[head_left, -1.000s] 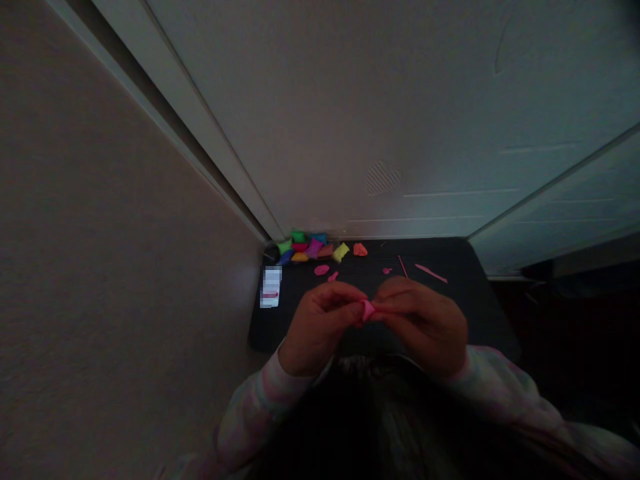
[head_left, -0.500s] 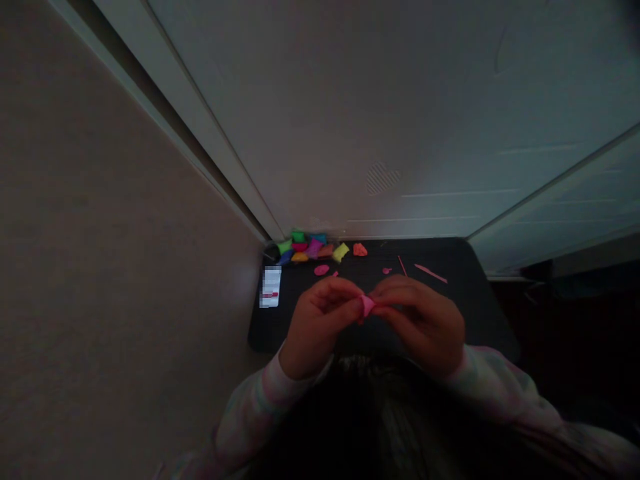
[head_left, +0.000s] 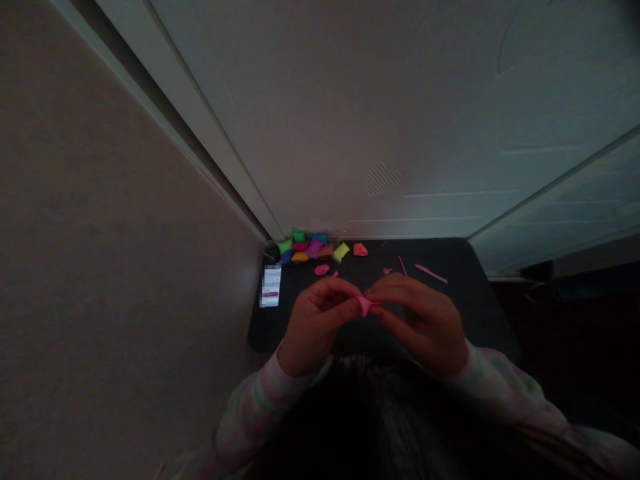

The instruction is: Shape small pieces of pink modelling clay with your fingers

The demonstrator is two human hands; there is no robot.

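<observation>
Pinching pink piece (head_left: 365, 306) between fingertips | both hands (head_left: 367, 303) nearly meeting, fingers curled | raised above dark table (head_left: 465, 313)

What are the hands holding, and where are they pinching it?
A small pink piece. The left hand pinches its left side; the right hand pinches its right side.

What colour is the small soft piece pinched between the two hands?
Bright pink piece, seen best in the head view.
</observation>
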